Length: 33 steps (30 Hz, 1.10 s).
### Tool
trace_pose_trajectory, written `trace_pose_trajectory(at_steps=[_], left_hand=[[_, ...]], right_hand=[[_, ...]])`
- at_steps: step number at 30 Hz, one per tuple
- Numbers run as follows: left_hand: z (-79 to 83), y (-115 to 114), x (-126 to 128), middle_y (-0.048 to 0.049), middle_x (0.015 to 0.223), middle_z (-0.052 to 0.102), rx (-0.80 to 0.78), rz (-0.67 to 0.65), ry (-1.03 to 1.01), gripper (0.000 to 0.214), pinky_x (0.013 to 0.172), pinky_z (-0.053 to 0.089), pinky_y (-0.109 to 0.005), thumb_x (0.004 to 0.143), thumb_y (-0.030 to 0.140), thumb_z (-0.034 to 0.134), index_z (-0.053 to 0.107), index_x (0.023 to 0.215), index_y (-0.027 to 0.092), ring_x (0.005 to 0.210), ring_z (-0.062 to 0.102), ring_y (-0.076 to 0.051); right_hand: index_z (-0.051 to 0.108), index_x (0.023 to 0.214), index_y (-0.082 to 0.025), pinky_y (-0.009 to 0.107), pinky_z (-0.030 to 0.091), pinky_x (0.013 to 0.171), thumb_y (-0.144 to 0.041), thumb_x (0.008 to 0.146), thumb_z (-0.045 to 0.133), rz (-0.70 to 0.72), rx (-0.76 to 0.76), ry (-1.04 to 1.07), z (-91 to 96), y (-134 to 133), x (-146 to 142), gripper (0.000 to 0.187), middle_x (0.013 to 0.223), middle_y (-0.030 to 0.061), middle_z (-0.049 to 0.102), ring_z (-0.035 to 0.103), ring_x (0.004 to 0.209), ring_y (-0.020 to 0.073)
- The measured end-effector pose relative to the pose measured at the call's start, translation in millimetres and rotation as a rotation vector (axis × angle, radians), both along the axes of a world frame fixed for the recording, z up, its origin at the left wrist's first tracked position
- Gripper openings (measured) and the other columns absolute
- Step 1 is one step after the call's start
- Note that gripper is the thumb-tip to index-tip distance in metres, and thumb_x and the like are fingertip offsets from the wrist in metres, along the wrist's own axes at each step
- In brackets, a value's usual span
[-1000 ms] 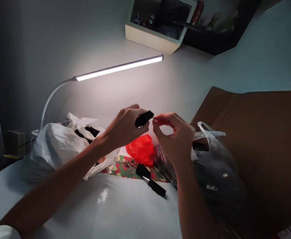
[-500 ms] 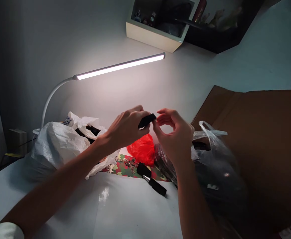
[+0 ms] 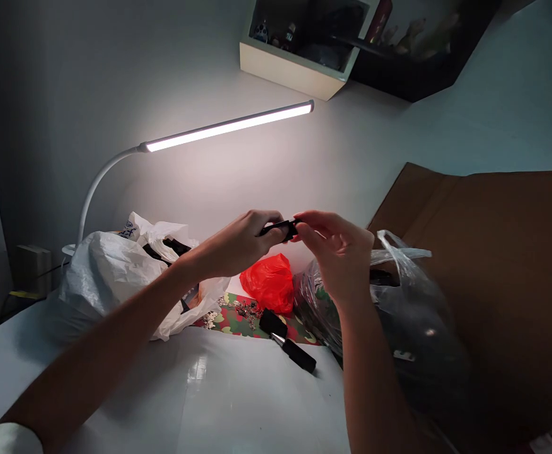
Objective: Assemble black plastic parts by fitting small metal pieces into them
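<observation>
My left hand (image 3: 245, 243) is closed around a small flat black piece (image 3: 283, 228), held in the air above the table, its thumb along the near side. At the right end of that piece, the thumb and forefinger of my right hand (image 3: 345, 252) are pinched together. Whether they grip the piece itself or some tiny part on it I cannot make out. Below lie another black piece (image 3: 273, 323) and a tool with a black handle (image 3: 299, 355) and a short metal shaft, which touches or nearly touches that piece. Small metal parts (image 3: 247, 310) are scattered on a camouflage-patterned sheet (image 3: 231, 325).
A red plastic bag (image 3: 269, 284) sits behind the metal parts. White plastic bags (image 3: 115, 271) stand left, a filled clear bag (image 3: 413, 334) right, beside brown cardboard (image 3: 498, 271). A lit lamp (image 3: 229, 128) reaches over the white table (image 3: 238, 397); a wall shelf (image 3: 292, 68) hangs above.
The black piece has been tilted to a flatter, more edge-on angle. My right hand has shifted slightly right, and its fingers have closed in at the end of the piece.
</observation>
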<state>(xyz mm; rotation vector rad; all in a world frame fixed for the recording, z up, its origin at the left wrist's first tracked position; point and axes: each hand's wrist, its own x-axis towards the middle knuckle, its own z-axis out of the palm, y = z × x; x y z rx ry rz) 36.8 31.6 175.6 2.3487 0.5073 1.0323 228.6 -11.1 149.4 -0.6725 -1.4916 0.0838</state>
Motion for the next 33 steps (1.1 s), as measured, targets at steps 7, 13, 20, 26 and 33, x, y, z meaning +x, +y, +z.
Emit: trace_pose_trajectory(at_steps=[7,13,20,26,33], left_hand=[[-0.2,-3.6,2.1,0.0037,0.07,0.047,0.026,0.056,0.018,0.025,0.06,0.03,-0.029,0.102,0.032,0.05,0.063,0.086,0.018,0.062,0.038,-0.01],[0.0,-0.5,3.4,0.0044,0.065,0.046,0.062,0.106,-0.011,0.027,0.059,0.028,-0.029,0.1,0.032,0.053,0.064,0.079,0.017,0.06,0.037,-0.01],[1.7,-2.1,1.1,0.0049,0.064,0.043,0.018,0.063,-0.028,0.027,0.055,0.026,-0.03,0.098,0.03,0.052,0.067,0.079,0.017,0.058,0.033,-0.01],[0.7,-0.2,3.0,0.0035,0.065,0.048,0.026,0.055,-0.047,0.027,0.056,0.028,-0.029,0.096,0.027,0.053,0.069,0.078,0.015,0.059,0.036,-0.009],[-1.1,1.0,3.7,0.0042,0.065,0.047,0.024,0.04,-0.062,0.026,0.055,0.029,-0.027,0.099,0.028,0.052,0.069,0.083,0.016,0.058,0.035,-0.008]], right_hand=[[0.084,0.099,-0.026,0.034,0.062,0.067,-0.048,0.09,0.085,0.231,-0.239,0.025,0.0,2.3,4.9,0.024,0.078,0.0011,0.075,0.069,0.069,0.0161],[0.083,0.1,-0.025,0.029,0.054,0.061,-0.053,0.092,0.082,0.354,-0.293,0.082,-3.0,4.6,0.9,0.029,0.08,0.0026,0.073,0.064,0.069,0.0139],[0.082,0.1,-0.026,0.028,0.048,0.056,-0.049,0.089,0.083,0.403,-0.324,0.13,-4.8,7.5,-3.4,0.025,0.08,0.0016,0.07,0.06,0.066,0.013],[0.083,0.09,-0.027,0.028,0.047,0.057,-0.044,0.082,0.089,0.399,-0.319,0.236,-7.3,11.1,-7.9,0.019,0.076,0.0005,0.069,0.057,0.063,0.0114],[0.085,0.092,-0.029,0.028,0.044,0.055,-0.043,0.084,0.089,0.344,-0.245,0.237,-7.7,11.3,-11.0,0.017,0.074,0.0002,0.068,0.056,0.062,0.011]])
